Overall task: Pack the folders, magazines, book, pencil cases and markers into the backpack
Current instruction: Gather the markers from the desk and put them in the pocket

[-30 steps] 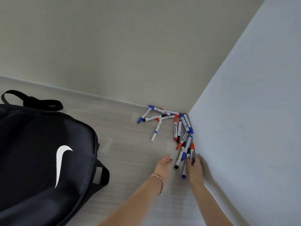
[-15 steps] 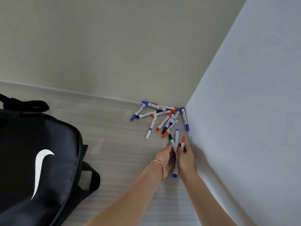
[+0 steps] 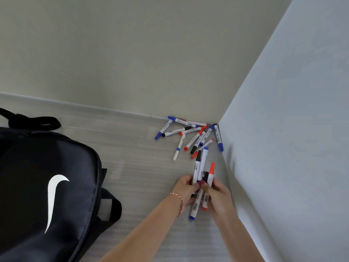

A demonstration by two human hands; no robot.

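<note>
Both hands are meeting low in the view, at about five o'clock from the centre, and sharing a bundle of markers. The left hand is curling around the bundle from its left side, fingers closed on the white barrels, with a thin cord bracelet showing at the wrist. The right hand is clasping the same bundle from the right, its fingertips pressing across the front of the barrels. The bundle is pointing roughly toward twelve o'clock: a black cap, a blue cap and a red cap are sticking up above the hands, while a blue end and a red end are poking out below them.

More loose markers are lying on the pale wood-look floor just beyond the hands, at about twelve o'clock from them, scattered into the corner where the beige wall is meeting the white wall. One blue-capped marker is lying right along the foot of the white wall; a few others are lying along the base of the beige wall, some crossing each other.

The black backpack is lying on the floor at nine o'clock from the hands, well apart from them, showing a white swoosh logo, with its top loop at its upper end and a strap at its right edge.
</note>
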